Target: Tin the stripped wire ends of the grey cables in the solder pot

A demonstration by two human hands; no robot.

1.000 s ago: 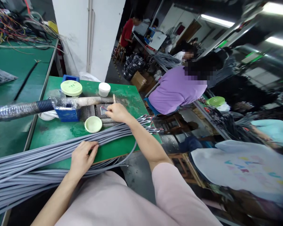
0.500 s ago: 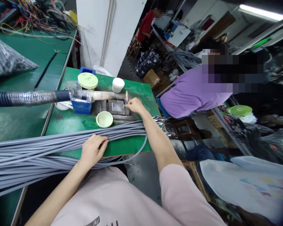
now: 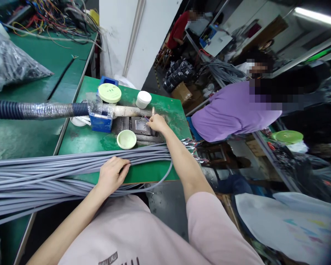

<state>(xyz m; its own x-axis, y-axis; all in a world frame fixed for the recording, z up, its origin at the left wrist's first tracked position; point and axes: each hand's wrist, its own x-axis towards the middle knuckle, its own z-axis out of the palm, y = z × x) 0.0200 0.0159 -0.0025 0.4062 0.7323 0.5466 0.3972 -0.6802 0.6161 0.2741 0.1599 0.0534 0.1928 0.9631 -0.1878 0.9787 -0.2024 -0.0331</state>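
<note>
My right hand (image 3: 157,123) is closed in a pinch on thin coloured wire ends (image 3: 147,120), over the right side of a dark metal pot (image 3: 128,126). A shiny silvery square surface (image 3: 140,125) shows in the pot's top, just left of the wire tips. Below it, my left hand (image 3: 113,175) lies over a bundle of grey cables (image 3: 79,158), fingers curled round the near cables. One cable bends in a loop (image 3: 168,171) under my right forearm. A pale green bowl (image 3: 126,139) stands at the pot's near side.
A ribbed hose (image 3: 44,111) rests on a blue block (image 3: 101,123) and ends above the pot. Behind stand a pale green lidded tub (image 3: 109,92) and a white jar (image 3: 143,99). Stripped cable ends (image 3: 193,147) overhang the right table edge. A person in purple (image 3: 228,110) sits beyond.
The view has shifted slightly, so the table appears further right. My right hand with the wires has moved a little left over the pot. My left hand stays on the cables.
</note>
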